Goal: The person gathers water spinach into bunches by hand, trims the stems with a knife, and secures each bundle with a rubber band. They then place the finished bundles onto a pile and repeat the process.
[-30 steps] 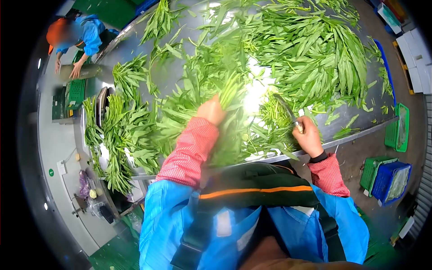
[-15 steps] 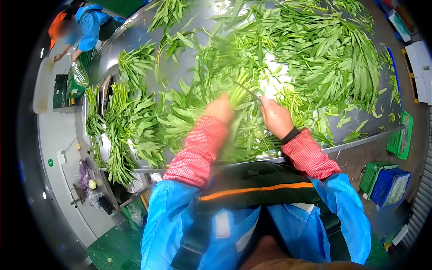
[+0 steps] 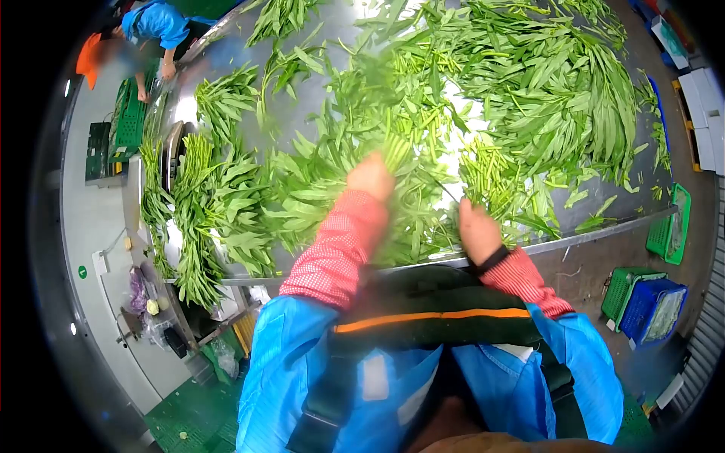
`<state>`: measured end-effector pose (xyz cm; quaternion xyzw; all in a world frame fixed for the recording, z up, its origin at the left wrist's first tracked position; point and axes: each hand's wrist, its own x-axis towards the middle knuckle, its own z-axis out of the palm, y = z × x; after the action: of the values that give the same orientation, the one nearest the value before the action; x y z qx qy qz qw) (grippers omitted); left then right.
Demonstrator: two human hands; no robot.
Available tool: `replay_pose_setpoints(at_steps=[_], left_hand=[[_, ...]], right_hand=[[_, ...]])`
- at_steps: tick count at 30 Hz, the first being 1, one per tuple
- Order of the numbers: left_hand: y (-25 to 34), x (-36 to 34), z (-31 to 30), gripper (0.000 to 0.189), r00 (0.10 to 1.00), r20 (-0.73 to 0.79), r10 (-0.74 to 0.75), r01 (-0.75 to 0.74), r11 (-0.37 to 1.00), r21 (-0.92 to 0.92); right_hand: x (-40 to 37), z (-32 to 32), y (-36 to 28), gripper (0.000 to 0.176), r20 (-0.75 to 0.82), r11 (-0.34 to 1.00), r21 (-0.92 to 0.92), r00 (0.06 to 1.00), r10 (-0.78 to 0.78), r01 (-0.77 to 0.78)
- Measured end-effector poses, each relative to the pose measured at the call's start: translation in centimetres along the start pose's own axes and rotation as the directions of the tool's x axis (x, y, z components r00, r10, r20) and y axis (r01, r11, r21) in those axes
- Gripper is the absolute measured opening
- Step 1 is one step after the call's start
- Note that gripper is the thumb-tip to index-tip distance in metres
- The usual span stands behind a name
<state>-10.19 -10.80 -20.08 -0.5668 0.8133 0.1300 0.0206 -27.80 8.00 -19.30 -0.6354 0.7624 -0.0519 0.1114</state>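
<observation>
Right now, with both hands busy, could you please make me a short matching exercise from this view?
Column one
1. Left hand
2. Knife
3. Blue crate
4. Large leafy heap

Column two
A. Next to a green crate, away from the table
B. Spread over the right side of the tabletop
C. Closed around a bunch of stems
D. Held in the right hand

Pairs: 1-C, 2-D, 3-A, 4-B

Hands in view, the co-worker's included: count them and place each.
4: left hand around a bunch of stems and right hand gripping a knife, both mid-view; at upper left, a co-worker's upper hand and lower hand by a green crate. More may be hidden.
</observation>
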Motion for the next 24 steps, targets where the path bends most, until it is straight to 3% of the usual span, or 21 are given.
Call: replay_pose_setpoints(at_steps=[2,5,8,10,12,14,16,17,18,20,21,22,23,24], left_hand=[[-0.1,-0.3,0.0,0.037,1.0,-0.006,0.015,-0.014,1.0,0.013],[0.5,-1.4,-0.7,0.038,0.992,-0.076,0.101,-0.093,0.991,0.098],[1.8,-3.2,-2.7,0.037,0.942,-0.162,0.293,-0.267,0.95,0.164],[3.0,-3.7,-4.7,0.037,0.896,-0.199,0.397,-0.357,0.91,0.209],[3.8,-3.9,-6.9,0.037,0.857,-0.204,0.473,-0.418,0.871,0.26],[3.2,-3.8,-9.2,0.039,0.854,-0.187,0.485,-0.414,0.852,0.32],[1.1,-3.5,-11.0,0.04,0.875,-0.217,0.432,-0.335,0.866,0.372],[-0.4,-3.1,-11.5,0.032,0.826,-0.292,0.483,-0.345,0.841,0.417],[-1.2,-3.1,-12.5,0.041,0.845,-0.311,0.434,-0.335,0.884,0.325],[-2.1,-2.7,-14.7,0.042,0.896,-0.398,0.198,-0.2,0.979,0.036],[-2.3,-2.5,-16.5,0.039,0.949,-0.313,-0.023,-0.09,0.936,-0.341],[-2.0,-2.6,-18.8,0.037,0.968,-0.151,-0.199,0.051,0.749,-0.661],[-2.6,-2.7,-19.6,0.031,0.95,-0.218,-0.225,-0.088,0.476,-0.875],[-4.2,-2.4,-20.6,0.03,0.937,-0.201,-0.285,-0.045,0.473,-0.88]], right_hand=[[-1.9,-2.0,1.6,0.009,-0.026,0.997,0.009,0.997,-0.075,0.075],[-1.2,-5.9,2.9,0.018,-0.106,0.975,0.219,0.993,0.053,-0.029],[1.7,-8.0,2.0,0.02,-0.374,0.961,0.263,0.927,0.014,0.091],[3.8,-8.4,0.3,0.021,-0.416,0.967,0.193,0.907,-0.073,0.167],[5.6,-7.0,-0.5,0.02,-0.34,0.969,0.109,0.924,-0.174,0.223],[5.5,-2.9,2.3,0.018,-0.219,0.987,0.067,0.968,-0.126,0.143],[3.6,-2.3,5.0,0.015,-0.23,0.998,0.041,0.972,-0.034,0.045],[2.6,-3.7,5.8,0.019,-0.297,0.994,0.085,0.954,-0.047,0.075],[1.8,-4.6,6.5,0.025,-0.385,0.985,0.159,0.923,-0.002,0.069],[1.2,-5.8,8.0,0.03,-0.437,0.983,0.18,0.894,0.095,-0.016],[1.2,-6.0,8.7,0.032,-0.374,0.984,0.167,0.919,0.126,-0.067],[1.2,-6.0,9.3,0.033,-0.307,0.982,0.15,0.938,0.159,-0.117],[1.2,-5.4,10.1,0.035,-0.266,0.988,0.116,0.955,0.129,-0.101],[1.3,-4.2,11.0,0.037,-0.223,0.993,0.082,0.97,0.1,-0.084]])
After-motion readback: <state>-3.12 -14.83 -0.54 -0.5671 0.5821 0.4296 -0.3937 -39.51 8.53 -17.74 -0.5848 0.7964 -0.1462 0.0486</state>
